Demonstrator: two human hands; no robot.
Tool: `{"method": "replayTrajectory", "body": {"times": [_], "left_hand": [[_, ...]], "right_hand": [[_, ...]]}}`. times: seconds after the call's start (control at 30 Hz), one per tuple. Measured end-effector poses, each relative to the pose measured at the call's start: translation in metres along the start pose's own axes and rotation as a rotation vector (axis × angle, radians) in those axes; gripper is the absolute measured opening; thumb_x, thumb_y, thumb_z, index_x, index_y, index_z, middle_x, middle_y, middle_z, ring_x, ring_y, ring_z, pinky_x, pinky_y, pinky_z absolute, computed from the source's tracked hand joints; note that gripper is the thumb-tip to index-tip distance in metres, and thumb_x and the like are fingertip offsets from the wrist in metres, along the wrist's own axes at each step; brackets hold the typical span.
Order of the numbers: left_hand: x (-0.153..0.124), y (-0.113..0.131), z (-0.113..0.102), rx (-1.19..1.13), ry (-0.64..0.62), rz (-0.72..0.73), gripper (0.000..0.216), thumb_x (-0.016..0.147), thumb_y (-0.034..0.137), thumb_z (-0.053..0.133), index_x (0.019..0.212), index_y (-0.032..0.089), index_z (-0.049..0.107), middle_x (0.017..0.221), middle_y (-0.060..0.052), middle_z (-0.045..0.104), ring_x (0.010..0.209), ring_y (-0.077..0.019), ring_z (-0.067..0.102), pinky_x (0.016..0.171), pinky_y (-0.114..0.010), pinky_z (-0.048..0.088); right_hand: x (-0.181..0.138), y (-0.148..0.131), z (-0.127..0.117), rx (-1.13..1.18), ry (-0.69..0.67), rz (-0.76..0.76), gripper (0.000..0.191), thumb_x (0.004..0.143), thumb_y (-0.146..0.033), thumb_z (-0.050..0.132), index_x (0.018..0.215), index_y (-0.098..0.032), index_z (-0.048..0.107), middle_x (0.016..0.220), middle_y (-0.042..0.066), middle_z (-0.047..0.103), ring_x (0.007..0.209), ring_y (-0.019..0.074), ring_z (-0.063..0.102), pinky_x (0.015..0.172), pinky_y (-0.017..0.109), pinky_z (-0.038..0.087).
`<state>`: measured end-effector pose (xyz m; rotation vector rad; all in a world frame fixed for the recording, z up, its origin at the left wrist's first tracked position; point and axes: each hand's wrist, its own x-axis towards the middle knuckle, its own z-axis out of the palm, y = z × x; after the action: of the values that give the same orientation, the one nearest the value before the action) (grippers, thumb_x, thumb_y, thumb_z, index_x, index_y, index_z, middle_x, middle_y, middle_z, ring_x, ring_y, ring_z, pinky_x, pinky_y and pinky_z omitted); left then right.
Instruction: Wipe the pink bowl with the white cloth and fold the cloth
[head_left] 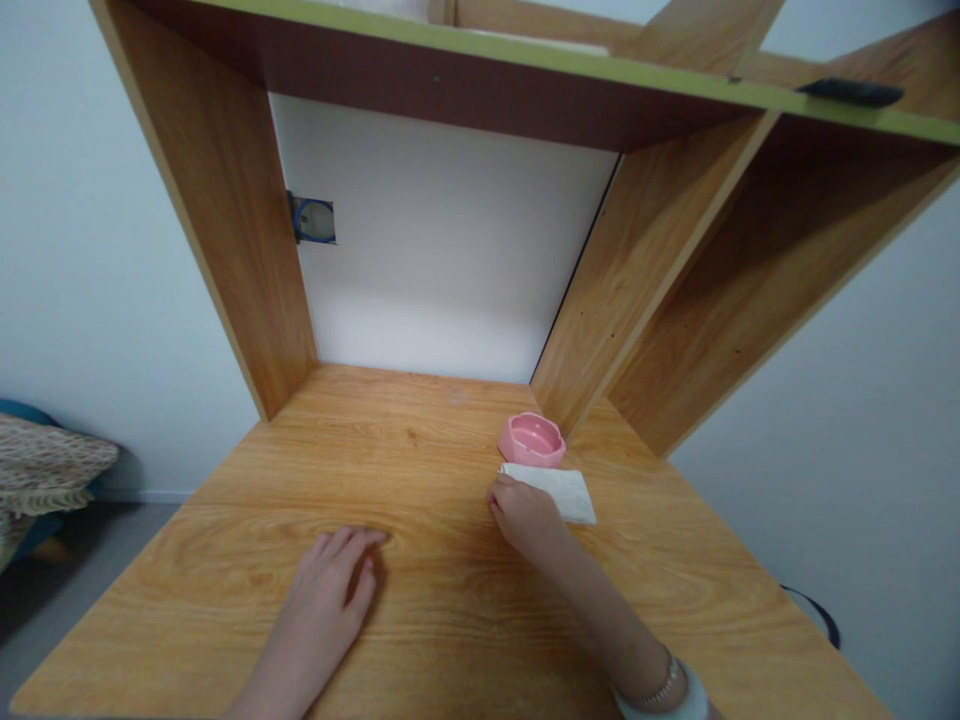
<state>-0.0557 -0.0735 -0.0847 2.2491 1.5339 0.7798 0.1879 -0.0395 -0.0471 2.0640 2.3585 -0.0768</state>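
My right hand [525, 510] is closed at the left edge of a folded white cloth [571, 493], its curled fingers gripping that edge; the fingertips are partly hidden. The cloth lies on the wooden desktop [420, 470]. Just behind it stands a pink bowl-like dish [532, 455] with a faceted, notched rim, and nothing shows inside. To the left, my left hand [334, 580] rests on the desktop with its thumb and fingers apart, holding nothing.
A wooden side panel [225, 190] rises at the left and an upright divider [645, 260] at the right. Overhead runs a shelf with a green edge [480, 45], bearing a dark object [855, 93]. A cable outlet [315, 220] sits in the white back panel.
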Motion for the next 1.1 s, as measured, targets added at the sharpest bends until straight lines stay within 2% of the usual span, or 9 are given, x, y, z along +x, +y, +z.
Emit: {"method": "replayTrajectory", "body": {"times": [0.07, 0.17, 0.27, 0.37, 0.53, 0.7, 0.9, 1.1], "left_hand": [[0.0, -0.001, -0.002, 0.019, -0.009, -0.017, 0.029, 0.078, 0.022, 0.04, 0.095, 0.02, 0.062, 0.093, -0.007, 0.065, 0.088, -0.0228, 0.057, 0.08, -0.041, 0.045], [0.007, 0.004, -0.007, 0.057, -0.038, -0.004, 0.03, 0.079, 0.02, 0.038, 0.096, 0.019, 0.061, 0.095, -0.006, 0.064, 0.09, -0.0221, 0.057, 0.082, -0.04, 0.044], [0.026, 0.011, -0.011, 0.109, -0.094, 0.061, 0.031, 0.079, 0.019, 0.037, 0.101, 0.018, 0.06, 0.099, -0.007, 0.063, 0.093, -0.0216, 0.056, 0.085, -0.039, 0.043], [0.053, 0.012, -0.01, 0.162, -0.103, 0.142, 0.034, 0.078, 0.018, 0.04, 0.106, 0.014, 0.058, 0.107, -0.011, 0.06, 0.1, -0.0233, 0.054, 0.089, -0.039, 0.041], [0.087, 0.005, 0.007, 0.092, -0.066, 0.273, 0.04, 0.076, 0.01, 0.037, 0.113, 0.012, 0.054, 0.114, -0.011, 0.058, 0.107, -0.0192, 0.051, 0.094, -0.036, 0.039], [0.09, 0.0, 0.025, 0.006, -0.132, 0.389, 0.041, 0.08, 0.015, 0.039, 0.119, 0.016, 0.049, 0.121, -0.008, 0.054, 0.113, -0.0167, 0.047, 0.097, -0.035, 0.038], [0.086, -0.016, 0.037, -0.02, -0.155, 0.366, 0.043, 0.08, 0.016, 0.04, 0.124, 0.017, 0.045, 0.128, -0.008, 0.049, 0.118, -0.0166, 0.043, 0.099, -0.038, 0.036], [0.083, -0.025, 0.04, -0.04, -0.124, 0.311, 0.046, 0.08, 0.014, 0.039, 0.126, 0.018, 0.043, 0.127, -0.008, 0.049, 0.118, -0.0169, 0.043, 0.099, -0.038, 0.037]], "right_hand": [[0.001, -0.003, -0.001, 0.066, 0.027, -0.036, 0.02, 0.081, -0.009, 0.04, 0.083, -0.015, 0.059, 0.088, 0.01, 0.062, 0.083, 0.0205, 0.058, 0.067, 0.029, 0.043], [0.004, -0.013, 0.002, 0.188, 0.082, -0.176, 0.019, 0.079, -0.013, 0.046, 0.093, -0.016, 0.058, 0.097, 0.007, 0.06, 0.091, 0.019, 0.055, 0.078, 0.029, 0.042], [0.013, -0.026, 0.012, 0.253, 0.105, -0.313, 0.028, 0.078, -0.018, 0.05, 0.104, -0.015, 0.056, 0.109, 0.009, 0.056, 0.104, 0.0211, 0.048, 0.089, 0.033, 0.038], [0.023, -0.033, 0.026, 0.317, 0.112, -0.377, 0.043, 0.079, -0.026, 0.05, 0.12, -0.011, 0.047, 0.124, 0.013, 0.047, 0.119, 0.0235, 0.037, 0.099, 0.038, 0.031], [0.032, -0.033, 0.045, 0.392, 0.101, -0.367, 0.06, 0.08, -0.037, 0.048, 0.129, -0.006, 0.036, 0.133, 0.017, 0.038, 0.128, 0.0255, 0.024, 0.105, 0.042, 0.022], [0.031, -0.032, 0.052, 0.435, 0.134, -0.376, 0.061, 0.081, -0.035, 0.045, 0.133, -0.007, 0.03, 0.136, 0.016, 0.034, 0.13, 0.0234, 0.019, 0.106, 0.043, 0.02], [0.028, -0.033, 0.054, 0.439, 0.083, -0.332, 0.06, 0.081, -0.032, 0.044, 0.133, -0.006, 0.029, 0.137, 0.016, 0.033, 0.129, 0.0237, 0.022, 0.106, 0.043, 0.019], [0.026, -0.033, 0.053, 0.452, 0.106, -0.318, 0.059, 0.08, -0.031, 0.044, 0.133, -0.007, 0.031, 0.136, 0.015, 0.035, 0.128, 0.0241, 0.025, 0.106, 0.044, 0.021]]}}
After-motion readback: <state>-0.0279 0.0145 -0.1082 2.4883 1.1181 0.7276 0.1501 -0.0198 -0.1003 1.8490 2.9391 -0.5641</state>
